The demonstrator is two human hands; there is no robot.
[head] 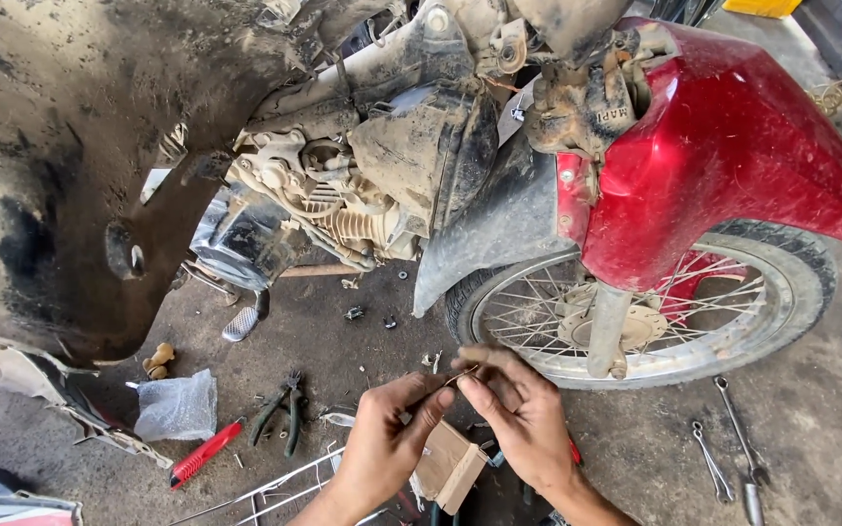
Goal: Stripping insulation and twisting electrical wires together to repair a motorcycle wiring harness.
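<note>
Fingers (438, 397) of the left hand (387, 443) and right hand (518, 414) are pinching a thin wire (460, 376) together at lower centre, wrists angling inward above a small cardboard box (448, 466).

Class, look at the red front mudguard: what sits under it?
Under the red front mudguard sits the spoked front wheel, with one fork leg in front. The mudguard covers the wheel's top, so that part cannot be seen.

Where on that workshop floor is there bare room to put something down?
Bare concrete lies right of the front wheel, beyond the spanners. Another patch sits between the engine and the pliers, dotted with small parts. It is crowded around both hands, the cardboard box and the red-handled tool.
</note>
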